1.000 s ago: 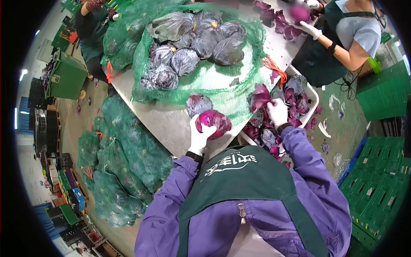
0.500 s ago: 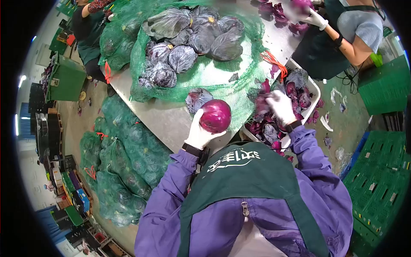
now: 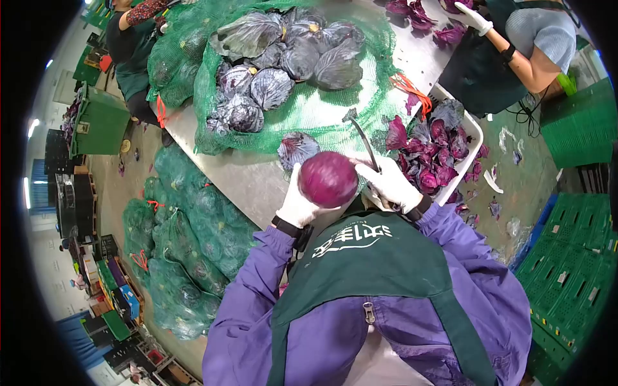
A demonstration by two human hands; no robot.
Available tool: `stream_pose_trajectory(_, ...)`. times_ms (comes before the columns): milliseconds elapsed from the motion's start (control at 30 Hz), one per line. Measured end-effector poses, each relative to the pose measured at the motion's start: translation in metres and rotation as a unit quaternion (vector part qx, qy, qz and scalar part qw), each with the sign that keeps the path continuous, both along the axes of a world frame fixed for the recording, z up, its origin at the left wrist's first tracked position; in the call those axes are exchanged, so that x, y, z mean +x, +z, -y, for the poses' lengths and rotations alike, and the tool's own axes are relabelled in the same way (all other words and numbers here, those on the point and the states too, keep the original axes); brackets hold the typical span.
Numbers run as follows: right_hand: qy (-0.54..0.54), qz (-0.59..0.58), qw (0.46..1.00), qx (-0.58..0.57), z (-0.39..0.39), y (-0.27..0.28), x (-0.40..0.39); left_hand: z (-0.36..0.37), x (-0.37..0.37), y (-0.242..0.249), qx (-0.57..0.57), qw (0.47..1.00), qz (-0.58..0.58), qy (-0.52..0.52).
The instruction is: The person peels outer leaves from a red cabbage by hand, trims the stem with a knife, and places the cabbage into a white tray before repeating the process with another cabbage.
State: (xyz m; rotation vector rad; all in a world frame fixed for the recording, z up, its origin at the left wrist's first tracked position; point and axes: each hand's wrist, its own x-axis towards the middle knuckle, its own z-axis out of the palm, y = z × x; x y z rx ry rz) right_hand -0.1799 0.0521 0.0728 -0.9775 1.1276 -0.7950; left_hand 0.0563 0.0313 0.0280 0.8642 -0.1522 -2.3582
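A glossy peeled red cabbage (image 3: 329, 180) rests in my left hand (image 3: 300, 203), white-gloved, with fingers wrapped round its left side and underside. My right hand (image 3: 391, 184), also gloved, is closed at the cabbage's right side. A thin, dark, curved knife (image 3: 364, 141) juts up from its fingers, the handle hidden in the glove. Just behind the held cabbage, an unpeeled red cabbage (image 3: 297, 149) with dull outer leaves sits on the metal table (image 3: 248, 174). More unpeeled cabbages (image 3: 302, 58) lie on an opened green net bag (image 3: 380, 96).
A white crate (image 3: 475, 132) of stripped purple leaves stands at my right. Filled net bags (image 3: 193, 238) lie on the floor at left. One co-worker (image 3: 515, 58) stands at the far right, another (image 3: 129, 64) at the far left. Green crates (image 3: 570, 270) are stacked at right.
My right hand has come back from over the leaf crate to the cabbage, and the knife now shows. The cabbage has turned slightly in my left hand. The right co-worker's hand has shifted.
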Motion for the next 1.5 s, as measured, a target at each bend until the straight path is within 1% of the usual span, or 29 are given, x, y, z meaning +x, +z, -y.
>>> stream_pose_trajectory(33, 0.002, 0.037, 0.999, -0.002, -0.001, -0.001, -0.002, 0.001, 0.002, 0.006, 0.079, 0.997, -0.022, 0.002)
stream_pose_trajectory(67, 0.002, 0.039, 0.999, -0.001, -0.003, -0.002, -0.002, 0.003, 0.005, -0.034, 0.119, 0.989, -0.076, 0.051)
stream_pose_trajectory(167, 0.042, 0.097, 0.994, -0.010, -0.002, 0.006, -0.002, -0.017, 0.011, -0.036, 0.069, 0.992, -0.103, 0.041)
stream_pose_trajectory(200, 0.012, 0.110, 0.993, 0.033, 0.000, 0.004, -0.002, -0.023, 0.011, -0.029, 0.100, 0.962, -0.243, 0.078)
stream_pose_trajectory(300, -0.060, 0.143, 0.984, 0.092, -0.003, -0.018, -0.001, -0.024, 0.014, -0.045, 0.124, 0.964, -0.220, 0.087)
stream_pose_trajectory(333, -0.070, 0.129, 0.983, 0.109, -0.006, -0.028, -0.002, -0.023, 0.009, -0.034, 0.174, 0.935, -0.277, 0.137)
stream_pose_trajectory(367, -0.082, 0.115, 0.982, 0.126, -0.010, -0.035, -0.003, -0.021, 0.012, -0.036, 0.172, 0.935, -0.278, 0.138)
stream_pose_trajectory(433, -0.008, 0.109, 0.987, 0.114, -0.019, -0.037, -0.003, -0.018, 0.017, -0.036, 0.158, 0.950, -0.267, 0.030)
stream_pose_trajectory(533, -0.020, 0.128, 0.986, 0.100, -0.018, -0.027, 0.002, -0.012, 0.010, -0.019, 0.163, 0.958, -0.235, 0.017)
stream_pose_trajectory(600, 0.005, 0.001, 1.000, 0.025, -0.012, -0.007, 0.003, -0.010, 0.010, -0.024, 0.138, 0.957, -0.255, 0.014)
stream_pose_trajectory(633, 0.004, 0.001, 1.000, 0.025, -0.011, 0.003, 0.004, -0.010, 0.011, -0.028, 0.112, 0.954, -0.277, 0.013)
stream_pose_trajectory(700, 0.045, -0.090, 0.979, -0.176, -0.008, 0.016, 0.009, -0.009, 0.010, -0.037, 0.100, 0.964, -0.241, 0.045)
stream_pose_trajectory(767, 0.034, -0.070, 0.970, -0.229, 0.004, 0.009, 0.007, -0.007, 0.012, -0.044, 0.089, 0.972, -0.204, 0.073)
stream_pose_trajectory(833, 0.100, -0.051, 0.935, -0.337, 0.015, 0.016, 0.007, -0.002, 0.014, -0.046, 0.110, 0.973, -0.201, 0.013)
stream_pose_trajectory(867, 0.125, -0.029, 0.974, -0.187, 0.010, 0.025, 0.000, 0.000, 0.014, -0.047, 0.108, 0.979, -0.170, -0.003)
stream_pose_trajectory(967, 0.152, 0.030, 0.982, -0.107, 0.008, 0.039, -0.004, -0.002, 0.017, -0.035, 0.092, 0.976, -0.190, -0.045)
stream_pose_trajectory(1033, 0.162, 0.003, 0.975, -0.152, 0.007, 0.026, -0.003, -0.004, 0.020, -0.049, 0.082, 0.983, -0.150, -0.074)
stream_pose_trajectory(1100, 0.228, 0.027, 0.957, -0.179, 0.008, 0.011, -0.005, -0.006, 0.016, -0.054, -0.034, 0.990, -0.061, -0.121)
stream_pose_trajectory(1133, 0.220, 0.004, 0.944, -0.246, 0.008, 0.011, -0.006, -0.009, 0.013, -0.055, 0.008, 0.975, -0.203, -0.091)
stream_pose_trajectory(1167, 0.220, 0.003, 0.944, -0.246, 0.005, 0.014, -0.012, -0.013, 0.012, -0.055, 0.009, 0.975, -0.203, -0.091)
stream_pose_trajectory(1233, 0.213, 0.072, 0.974, 0.003, -0.004, 0.037, -0.031, -0.020, 0.009, -0.041, 0.063, 0.966, -0.253, 0.005)
stream_pose_trajectory(1267, 0.184, 0.049, 0.981, 0.024, -0.008, 0.041, -0.042, -0.021, 0.018, -0.067, 0.034, 0.962, -0.271, 0.016)
stream_pose_trajectory(1300, 0.156, 0.020, 0.986, 0.062, -0.010, 0.032, -0.059, -0.022, 0.021, -0.065, 0.034, 0.962, -0.271, 0.018)
stream_pose_trajectory(1333, 0.110, 0.007, 0.991, 0.080, -0.013, 0.017, -0.076, -0.022, 0.022, -0.060, -0.107, 0.987, -0.103, -0.067)
stream_pose_trajectory(1367, 0.046, -0.033, 0.995, 0.082, -0.014, 0.007, -0.089, -0.022, 0.022, -0.057, -0.242, 0.956, 0.072, -0.149)
stream_pose_trajectory(1400, -0.002, -0.210, 0.973, -0.097, -0.020, -0.044, -0.112, -0.020, 0.022, -0.076, -0.312, 0.930, 0.128, -0.145)
stream_pose_trajectory(1433, -0.050, -0.372, 0.886, -0.271, -0.022, -0.088, -0.128, -0.013, 0.023, -0.071, -0.313, 0.930, 0.130, -0.143)
stream_pose_trajectory(1467, -0.087, -0.285, 0.948, -0.114, -0.022, -0.070, -0.121, -0.004, 0.022, -0.058, -0.188, 0.975, -0.074, -0.091)
stream_pose_trajectory(1500, -0.118, -0.188, 0.974, 0.047, -0.020, -0.040, -0.106, 0.003, 0.019, -0.045, -0.051, 0.959, -0.276, -0.033)
